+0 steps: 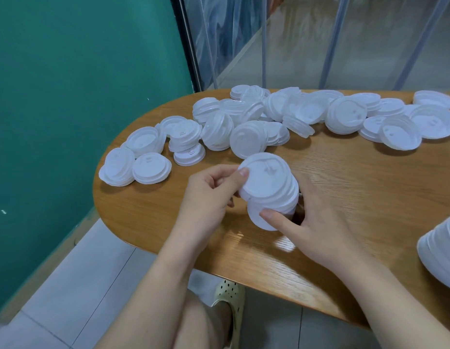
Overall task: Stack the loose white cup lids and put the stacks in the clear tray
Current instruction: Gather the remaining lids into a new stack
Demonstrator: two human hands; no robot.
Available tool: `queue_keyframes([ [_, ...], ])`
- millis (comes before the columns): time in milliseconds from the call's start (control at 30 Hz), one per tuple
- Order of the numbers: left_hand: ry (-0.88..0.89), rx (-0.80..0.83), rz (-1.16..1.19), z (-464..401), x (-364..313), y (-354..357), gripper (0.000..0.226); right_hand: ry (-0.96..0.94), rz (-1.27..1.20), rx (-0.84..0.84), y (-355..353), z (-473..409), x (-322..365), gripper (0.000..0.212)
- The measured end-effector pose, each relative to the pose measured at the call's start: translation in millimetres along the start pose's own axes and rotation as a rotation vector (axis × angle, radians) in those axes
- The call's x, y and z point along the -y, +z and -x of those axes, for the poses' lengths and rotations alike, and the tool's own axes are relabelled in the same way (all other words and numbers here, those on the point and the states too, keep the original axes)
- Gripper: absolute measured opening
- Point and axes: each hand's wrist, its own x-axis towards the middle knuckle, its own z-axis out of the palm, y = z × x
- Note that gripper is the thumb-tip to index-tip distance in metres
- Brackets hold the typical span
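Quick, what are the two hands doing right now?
Left hand: holding the stack of round white plastic cup lids by its top edge.
Right hand: holding the same stack lower down.

1. Both forearms are seen bare; no sleeves are in view.
2. No rings or watch are seen on the left hand [206, 195] or right hand [317, 222].
3. A pale yellow-green perforated clog [230, 306] is worn on one foot.

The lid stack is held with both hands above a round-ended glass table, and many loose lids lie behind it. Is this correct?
Not quite: the table is wooden, not glass, as the head view shows. The left hand and right hand do hold the lid stack, with loose lids behind.
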Motion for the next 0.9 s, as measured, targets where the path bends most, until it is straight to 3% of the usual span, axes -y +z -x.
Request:
queue_keyframes([
  [667, -0.006, -0.033, -0.124, -8, 9, 16, 0.013, 0.001, -0.031, -0.008, 0, 0, -1, 0.059],
  [900, 0.023, -0.053, -0.13, -7, 12, 15, 0.012, 0.036, 0.049, -0.021, 3, 1, -8, 0.096],
])
